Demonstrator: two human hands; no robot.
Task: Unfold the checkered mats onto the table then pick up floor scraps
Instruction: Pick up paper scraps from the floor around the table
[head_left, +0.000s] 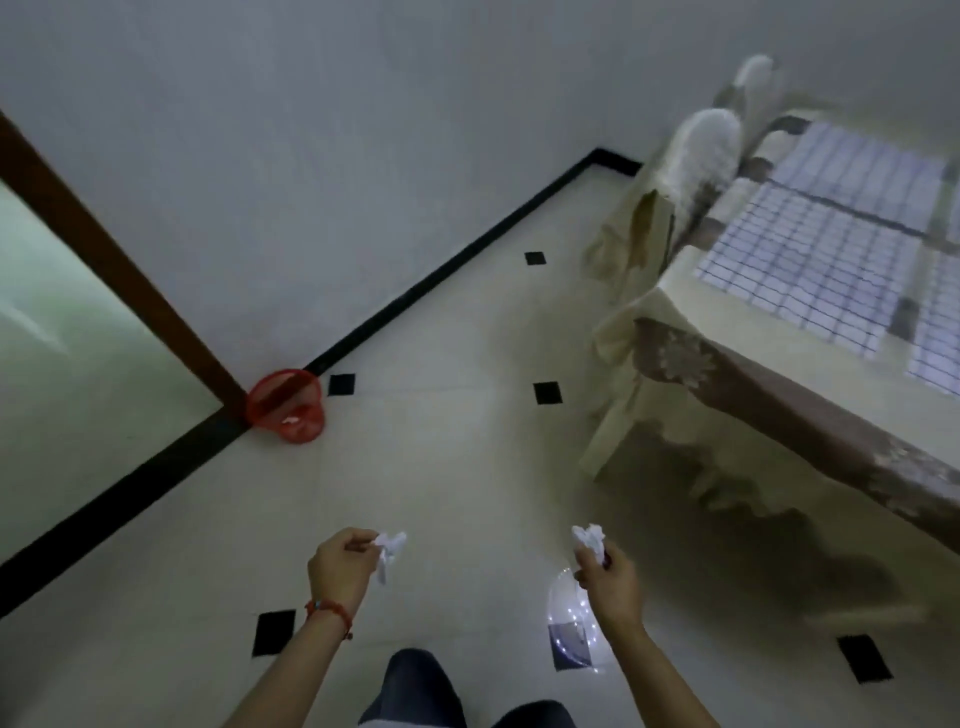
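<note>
Nearest the camera, the left hand (340, 564) pinches a crumpled white paper scrap (390, 550) between thumb and fingertips, and the right hand (608, 574) is closed around a second crumpled white paper wad (589, 538) that pokes up above the fist. Both scraps are off the cream tiled floor (467, 441) and held in the air, well apart from each other. The left pinch looks light, with much of the paper hanging free below the fingers, so I judge a quick swing of the arm could shake it loose. Farther off, the red mesh plastic waste basket (287, 406) sits against the black skirting at the wall, with something white already inside; it is small and light-looking, so a toss from here could miss or tip it, and walking closer seems safer. Beyond to the right, the blue-and-white checkered mats (810, 270) lie spread flat on the cloth-covered table (675, 296), its draped corner hanging low enough to snag a passing arm.
</note>
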